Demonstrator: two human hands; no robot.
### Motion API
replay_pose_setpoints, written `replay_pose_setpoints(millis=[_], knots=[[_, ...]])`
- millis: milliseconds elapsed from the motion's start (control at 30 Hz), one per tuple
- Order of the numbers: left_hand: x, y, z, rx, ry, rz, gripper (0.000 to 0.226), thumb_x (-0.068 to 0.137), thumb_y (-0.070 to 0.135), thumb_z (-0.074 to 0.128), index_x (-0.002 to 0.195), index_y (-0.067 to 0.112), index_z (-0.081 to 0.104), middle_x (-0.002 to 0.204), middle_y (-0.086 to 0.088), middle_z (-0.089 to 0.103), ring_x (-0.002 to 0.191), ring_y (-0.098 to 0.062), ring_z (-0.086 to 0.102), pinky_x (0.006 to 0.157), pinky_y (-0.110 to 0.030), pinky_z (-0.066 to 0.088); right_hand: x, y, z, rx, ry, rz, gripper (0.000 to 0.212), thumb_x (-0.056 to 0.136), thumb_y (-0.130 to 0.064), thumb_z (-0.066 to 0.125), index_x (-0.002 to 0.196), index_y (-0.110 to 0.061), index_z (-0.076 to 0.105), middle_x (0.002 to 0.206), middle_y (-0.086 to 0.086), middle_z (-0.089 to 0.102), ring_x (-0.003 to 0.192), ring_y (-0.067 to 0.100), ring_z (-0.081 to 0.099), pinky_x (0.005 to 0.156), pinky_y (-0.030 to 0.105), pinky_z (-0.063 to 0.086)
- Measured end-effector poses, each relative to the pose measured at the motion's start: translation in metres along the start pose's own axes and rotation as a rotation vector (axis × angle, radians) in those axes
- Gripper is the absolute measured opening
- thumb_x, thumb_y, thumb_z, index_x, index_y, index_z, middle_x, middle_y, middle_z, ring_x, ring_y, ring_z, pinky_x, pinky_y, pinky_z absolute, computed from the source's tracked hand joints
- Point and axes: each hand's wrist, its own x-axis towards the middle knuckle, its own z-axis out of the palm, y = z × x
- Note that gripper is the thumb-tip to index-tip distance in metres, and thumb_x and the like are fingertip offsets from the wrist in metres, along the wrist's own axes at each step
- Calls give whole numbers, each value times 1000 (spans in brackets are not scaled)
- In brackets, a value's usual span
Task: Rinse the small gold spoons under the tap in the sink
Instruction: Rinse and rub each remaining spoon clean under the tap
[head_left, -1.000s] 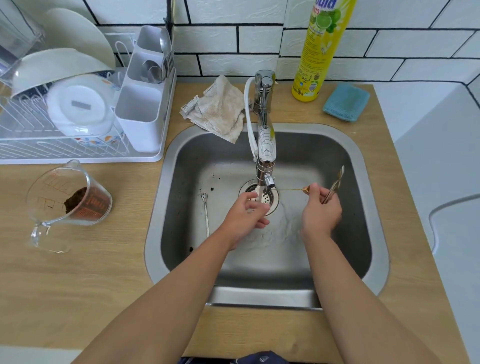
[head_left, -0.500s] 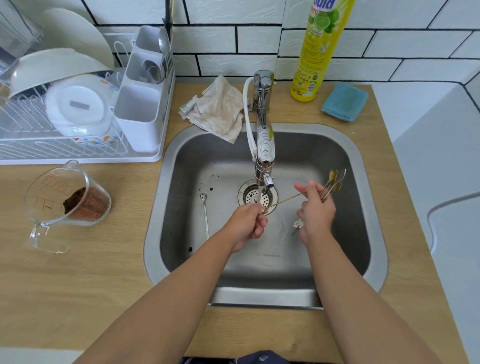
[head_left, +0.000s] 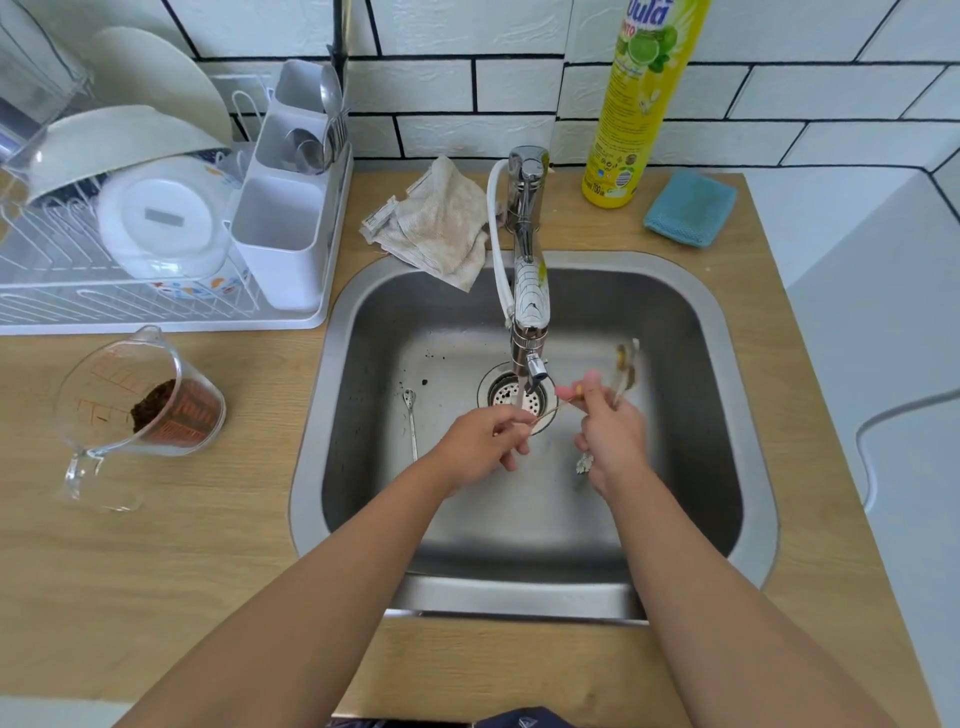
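Currently both hands over the sink, under the tap. Left hand fingers pinched on one thin gold spoon in the water stream; right hand fingers clamped on other spoons, blurred. Silver spoon lies on sink floor.

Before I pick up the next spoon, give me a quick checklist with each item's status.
1. Water running from the tap: ok, a stream falls onto the drain.
2. Gold spoon in the stream: ok, held between both hands.
3. Left hand grip: ok, pinching the spoon's end.
4. Right hand holding the other spoons: ok, blurred.
5. Silver spoon on the sink floor: ok, left of the drain.
6. Gold spoon clean: cannot tell.
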Motion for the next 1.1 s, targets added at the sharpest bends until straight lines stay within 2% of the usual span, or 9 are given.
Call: replay_pose_setpoints(millis=[167,300,400,500,600,667,733,933,1100], knots=[[-21,-19,-26,43,-145,-171,14,104,19,51,97,17,63,83,-2,72,71,-16,70,52,-23,50,-15,11,15,-181,-346,35,11,88,-28,81,88,-19,74,70,-12,72,47,-1,47,41,15,35],[-37,-23,-34,25,-224,-214,19,106,24,46,97,15,59,90,-5,74,81,-17,73,68,-34,60,-22,15,21,-200,-455,-8,27,85,-17,84,109,-19,73,65,-12,62,55,2,49,48,12,39],[-40,-19,-29,10,-227,-186,23,108,22,39,96,13,56,90,-9,71,82,-20,72,74,-39,59,-22,13,21,-159,-524,52,22,93,-30,75,115,-29,72,92,7,78,48,5,32,43,20,28],[-42,-16,-24,-33,-271,-186,23,109,18,34,99,10,53,83,-7,64,80,-22,71,74,-41,59,-17,12,17,-78,-601,92,23,103,-28,62,125,-24,65,120,0,78,44,4,26,44,19,26],[-44,-14,-24,-136,-316,-226,25,109,19,32,101,9,53,79,-5,58,81,-24,70,81,-46,59,-17,12,15,-107,-585,71,22,100,-24,67,122,-27,68,113,-3,79,46,3,32,45,19,30],[-45,-13,-24,-156,-334,-247,27,109,21,31,103,9,54,78,-5,58,85,-24,70,87,-50,58,-18,13,16,-147,-495,32,7,92,-24,77,96,-28,73,93,-6,79,50,1,45,44,18,34],[-45,-14,-22,-158,-338,-255,28,109,21,30,103,9,55,76,-4,58,87,-25,71,90,-52,57,-18,14,17,-175,-398,-26,11,91,-26,78,85,-22,70,83,-4,79,57,-2,57,47,14,39],[-44,-15,-25,-203,-335,-266,26,109,20,31,100,9,53,72,-5,59,84,-26,71,84,-50,59,-22,11,17,-234,-429,-50,14,101,-22,65,109,-15,74,102,-8,81,63,-4,60,45,14,37],[-39,-20,-25,-219,-272,-224,23,107,22,42,102,8,59,88,-8,69,90,-21,72,82,-41,60,-25,5,21,-211,-361,-49,14,100,-28,64,90,-26,73,97,-11,81,66,0,59,51,21,38]])
